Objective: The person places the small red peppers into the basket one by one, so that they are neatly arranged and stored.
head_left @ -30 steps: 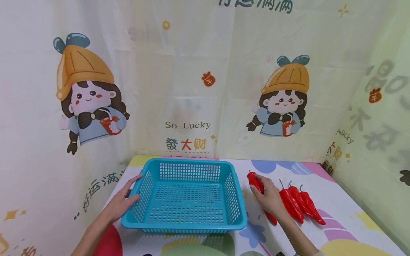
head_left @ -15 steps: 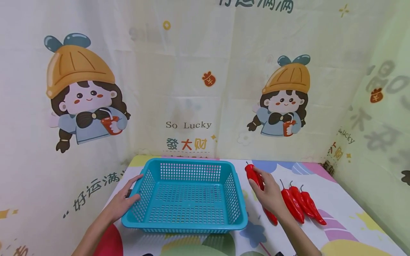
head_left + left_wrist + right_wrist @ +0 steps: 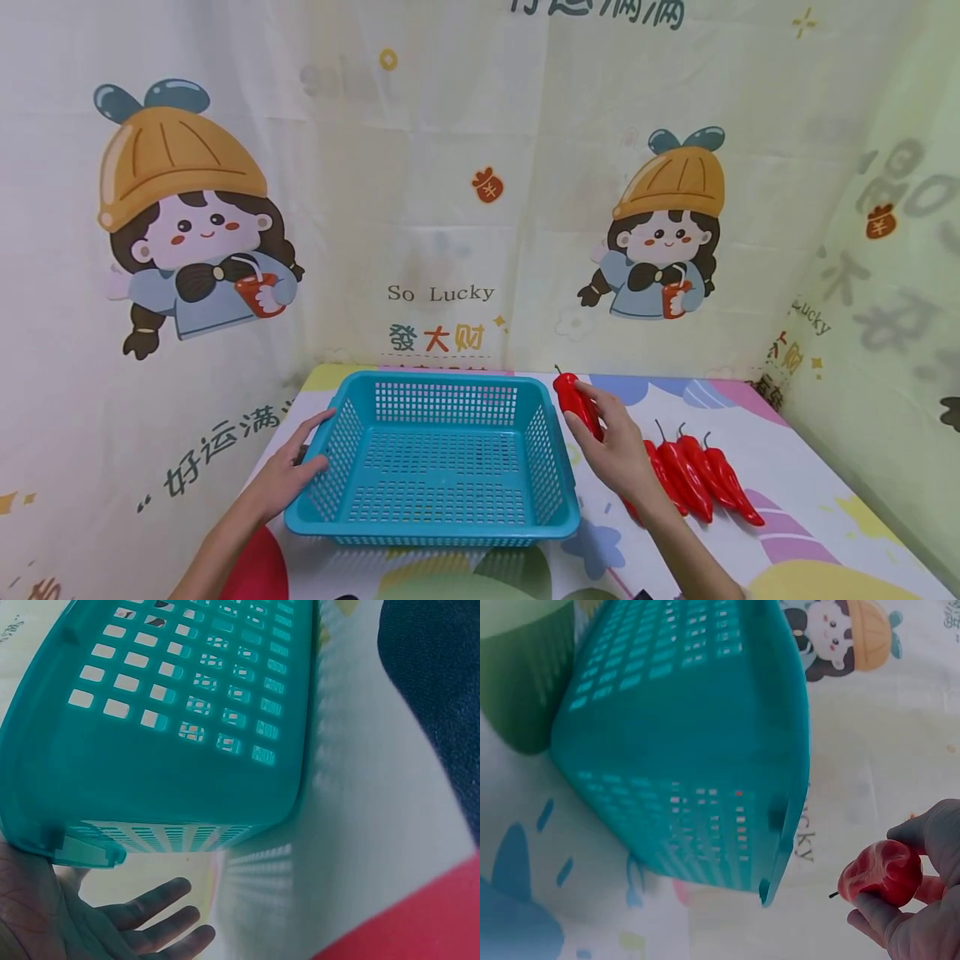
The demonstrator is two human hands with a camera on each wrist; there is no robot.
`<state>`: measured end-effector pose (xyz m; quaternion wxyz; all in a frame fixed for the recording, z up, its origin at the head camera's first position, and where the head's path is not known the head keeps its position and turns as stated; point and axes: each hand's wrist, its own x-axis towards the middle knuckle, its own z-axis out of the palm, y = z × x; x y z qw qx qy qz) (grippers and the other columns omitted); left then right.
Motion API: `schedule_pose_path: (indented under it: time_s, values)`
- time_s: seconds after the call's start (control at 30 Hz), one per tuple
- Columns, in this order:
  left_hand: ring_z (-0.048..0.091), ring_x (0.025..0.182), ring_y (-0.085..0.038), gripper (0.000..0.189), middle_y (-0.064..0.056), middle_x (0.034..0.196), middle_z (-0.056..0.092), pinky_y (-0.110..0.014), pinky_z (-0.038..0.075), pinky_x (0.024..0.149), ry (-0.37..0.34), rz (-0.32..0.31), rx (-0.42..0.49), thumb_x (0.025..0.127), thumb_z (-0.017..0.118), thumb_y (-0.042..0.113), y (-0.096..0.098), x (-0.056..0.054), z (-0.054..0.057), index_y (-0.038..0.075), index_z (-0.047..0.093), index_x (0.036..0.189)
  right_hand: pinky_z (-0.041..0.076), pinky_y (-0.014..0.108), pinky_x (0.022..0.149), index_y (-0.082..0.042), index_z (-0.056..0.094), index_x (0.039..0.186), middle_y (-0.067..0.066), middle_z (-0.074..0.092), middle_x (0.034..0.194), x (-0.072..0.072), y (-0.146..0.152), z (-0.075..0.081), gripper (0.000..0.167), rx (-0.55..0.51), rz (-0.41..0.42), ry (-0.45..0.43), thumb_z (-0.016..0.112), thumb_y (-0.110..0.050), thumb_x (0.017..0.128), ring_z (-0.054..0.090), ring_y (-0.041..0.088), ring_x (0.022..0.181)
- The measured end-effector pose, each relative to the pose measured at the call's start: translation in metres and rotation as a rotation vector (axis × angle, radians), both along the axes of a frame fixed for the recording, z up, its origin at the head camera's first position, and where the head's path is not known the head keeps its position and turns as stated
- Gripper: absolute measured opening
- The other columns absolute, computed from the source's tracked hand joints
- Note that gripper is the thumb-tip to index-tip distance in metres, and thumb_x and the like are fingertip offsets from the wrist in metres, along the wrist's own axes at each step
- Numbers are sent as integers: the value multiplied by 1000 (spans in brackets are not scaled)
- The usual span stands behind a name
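Observation:
A teal perforated basket (image 3: 438, 392) sits empty on the colourful table (image 3: 795, 492). My left hand (image 3: 288, 471) rests with straight fingers (image 3: 154, 900) against the basket's left side, where the basket wall (image 3: 172, 712) fills the left wrist view. My right hand (image 3: 611, 446) holds a red chili pepper (image 3: 576, 402) lifted just right of the basket's far right corner. In the right wrist view the fingertips (image 3: 885, 911) curl round the pepper (image 3: 881, 871) beside the basket (image 3: 697, 750). Three more red peppers (image 3: 701, 479) lie in a row on the table to the right.
Printed cloth walls with cartoon girls (image 3: 663, 229) close in the table at the back and both sides. A dark blue patch (image 3: 442, 697) shows at the right of the left wrist view.
My right hand has lifted the red pepper up and to the left, closer to the basket's right rim. The left hand has stayed on the basket.

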<state>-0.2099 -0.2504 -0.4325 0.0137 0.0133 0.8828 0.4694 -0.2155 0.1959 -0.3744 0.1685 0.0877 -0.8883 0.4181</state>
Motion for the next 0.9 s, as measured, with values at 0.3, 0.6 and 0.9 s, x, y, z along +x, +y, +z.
schedule_pose_path:
  time_s: [0.3,0.6,0.9]
  values:
    - [61,111,-45,72,-37,144,43,-41,62,72,4,6,-7,98,57,15,1,0,-1,20,23,162,60,49,85,-14,44,152,13,50,148,1,-20,1,79,-50,56,21,84,-15,83,53,38,128]
    - [63,106,-41,71,-37,142,45,-38,61,70,12,3,-3,98,56,16,0,-1,-4,20,23,161,61,47,82,-16,46,151,12,51,148,0,-41,-1,77,-57,104,54,84,-18,83,55,36,127]
    - [60,111,-44,72,-36,145,41,-41,62,73,5,-4,6,99,55,15,-1,-1,-3,20,22,162,62,46,81,-15,50,148,10,53,145,0,-59,-2,70,-67,145,57,82,-17,86,56,34,125]
